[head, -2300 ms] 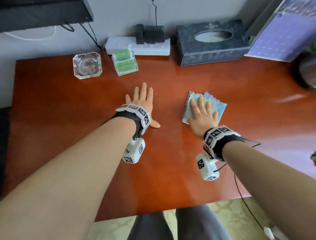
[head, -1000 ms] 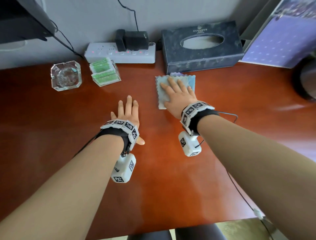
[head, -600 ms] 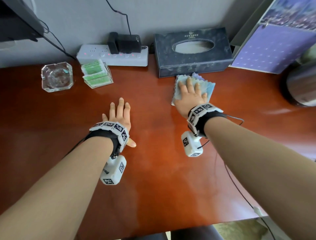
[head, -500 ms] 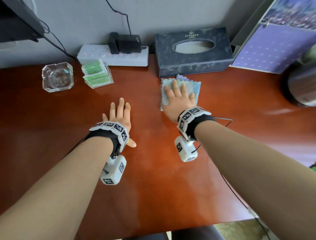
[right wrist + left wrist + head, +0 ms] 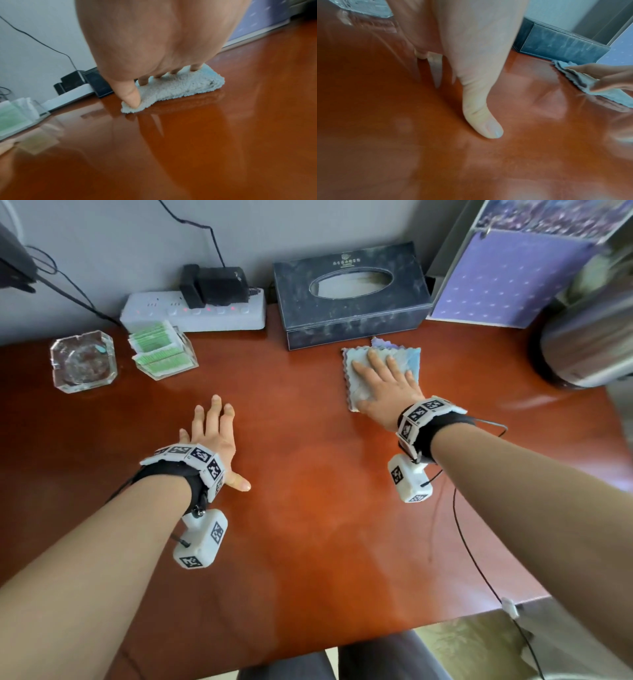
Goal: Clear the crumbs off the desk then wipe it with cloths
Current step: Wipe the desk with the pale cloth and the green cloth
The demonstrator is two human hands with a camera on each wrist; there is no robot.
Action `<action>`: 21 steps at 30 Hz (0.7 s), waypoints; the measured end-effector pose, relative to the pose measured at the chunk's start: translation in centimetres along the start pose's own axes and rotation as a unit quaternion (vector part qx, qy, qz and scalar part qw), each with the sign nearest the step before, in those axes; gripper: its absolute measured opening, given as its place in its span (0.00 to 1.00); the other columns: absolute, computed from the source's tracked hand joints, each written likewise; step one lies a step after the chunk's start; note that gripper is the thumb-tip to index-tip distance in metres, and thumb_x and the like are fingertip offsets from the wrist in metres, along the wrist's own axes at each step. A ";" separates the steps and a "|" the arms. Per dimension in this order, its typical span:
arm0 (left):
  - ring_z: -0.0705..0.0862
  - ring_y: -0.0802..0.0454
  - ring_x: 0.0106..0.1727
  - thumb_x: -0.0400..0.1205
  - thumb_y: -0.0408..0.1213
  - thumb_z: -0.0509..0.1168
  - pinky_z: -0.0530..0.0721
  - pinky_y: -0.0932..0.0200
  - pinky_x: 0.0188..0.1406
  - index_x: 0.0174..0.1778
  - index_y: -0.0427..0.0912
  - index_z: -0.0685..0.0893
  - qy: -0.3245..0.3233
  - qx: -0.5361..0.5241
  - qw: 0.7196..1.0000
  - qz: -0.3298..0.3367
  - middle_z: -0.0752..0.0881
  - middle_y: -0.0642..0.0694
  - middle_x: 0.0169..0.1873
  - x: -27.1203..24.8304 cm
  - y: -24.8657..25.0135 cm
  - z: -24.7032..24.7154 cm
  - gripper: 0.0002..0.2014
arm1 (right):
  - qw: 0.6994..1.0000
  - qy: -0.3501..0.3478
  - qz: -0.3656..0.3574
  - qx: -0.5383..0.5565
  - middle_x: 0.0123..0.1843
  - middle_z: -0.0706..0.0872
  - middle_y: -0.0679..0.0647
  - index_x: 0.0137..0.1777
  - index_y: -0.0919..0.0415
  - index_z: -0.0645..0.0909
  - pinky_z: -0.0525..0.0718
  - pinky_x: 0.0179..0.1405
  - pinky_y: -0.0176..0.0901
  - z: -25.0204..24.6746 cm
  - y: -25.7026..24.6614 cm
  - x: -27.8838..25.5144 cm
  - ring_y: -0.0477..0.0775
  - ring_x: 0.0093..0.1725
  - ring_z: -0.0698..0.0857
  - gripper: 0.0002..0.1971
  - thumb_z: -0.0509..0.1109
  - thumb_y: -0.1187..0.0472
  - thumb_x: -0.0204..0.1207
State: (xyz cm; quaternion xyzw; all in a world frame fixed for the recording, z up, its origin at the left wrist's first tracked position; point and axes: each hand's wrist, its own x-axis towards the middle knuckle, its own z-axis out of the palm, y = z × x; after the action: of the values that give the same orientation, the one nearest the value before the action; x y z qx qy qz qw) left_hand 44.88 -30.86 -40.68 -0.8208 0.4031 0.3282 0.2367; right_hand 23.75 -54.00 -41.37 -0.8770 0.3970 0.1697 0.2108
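Note:
A folded light-blue cloth [image 5: 359, 378] lies flat on the glossy red-brown desk [image 5: 325, 525], just in front of the dark tissue box. My right hand [image 5: 385, 381] presses on it with straight, spread fingers; the right wrist view shows the thumb on the near corner of the cloth [image 5: 185, 85]. My left hand [image 5: 214, 436] rests flat on the bare desk at centre left, fingers straight, thumb out, holding nothing. The left wrist view shows that thumb [image 5: 481, 121] on the wood, with the cloth [image 5: 583, 79] at its right edge. No crumbs are visible.
Along the back wall stand a glass ashtray [image 5: 84, 361], a clear holder of green packets [image 5: 161, 350], a white power strip [image 5: 195, 309] with a black adapter, a dark tissue box [image 5: 349, 296] and a purple board [image 5: 507, 278]. A metal vessel [image 5: 589, 337] sits far right.
My right hand has slid the cloth back to the right along the front of the tissue box, after a stroke to the left. The left hand has stayed flat in place.

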 end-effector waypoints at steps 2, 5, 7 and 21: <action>0.33 0.37 0.85 0.60 0.61 0.83 0.52 0.32 0.83 0.84 0.42 0.30 0.016 -0.001 1.000 0.002 0.27 0.44 0.83 -0.1 0.0 0.1 0.76 | 1.000 0.003 0.017 0.005 0.88 0.38 0.43 0.86 0.39 0.46 0.41 0.84 0.64 -0.3 1.7 -0.7 0.56 0.87 0.38 0.37 0.60 0.47 0.80; 0.37 0.37 0.86 0.59 0.61 0.83 0.56 0.34 0.83 0.84 0.42 0.32 0.024 0.012 1.000 -0.003 0.30 0.43 0.84 -0.6 0.4 -0.4 0.76 | 0.999 0.007 0.035 0.013 0.88 0.38 0.44 0.86 0.41 0.47 0.41 0.84 0.66 -0.1 2.2 -1.4 0.57 0.87 0.39 0.37 0.60 0.47 0.80; 0.39 0.36 0.86 0.60 0.61 0.83 0.57 0.35 0.83 0.84 0.39 0.32 0.014 0.038 0.999 -0.020 0.31 0.40 0.84 -0.9 1.2 -1.0 0.75 | 0.999 0.014 0.038 0.005 0.88 0.38 0.46 0.86 0.42 0.47 0.42 0.83 0.69 0.6 1.5 -1.9 0.59 0.87 0.39 0.36 0.59 0.46 0.81; 0.25 0.30 0.81 0.61 0.66 0.80 0.47 0.26 0.81 0.79 0.44 0.19 -0.025 0.009 0.998 0.057 0.15 0.37 0.75 -3.3 15.9 -0.2 0.79 | 0.999 0.013 0.041 0.021 0.88 0.35 0.43 0.85 0.37 0.45 0.39 0.84 0.65 1.1 10.2 -6.3 0.56 0.87 0.37 0.38 0.62 0.48 0.80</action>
State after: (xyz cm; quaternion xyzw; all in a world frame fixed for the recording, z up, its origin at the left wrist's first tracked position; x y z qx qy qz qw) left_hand 30.46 -38.23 -40.07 -0.7857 0.4465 0.3580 0.2348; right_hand 11.87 -55.57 -41.80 -0.8575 0.4387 0.1583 0.2172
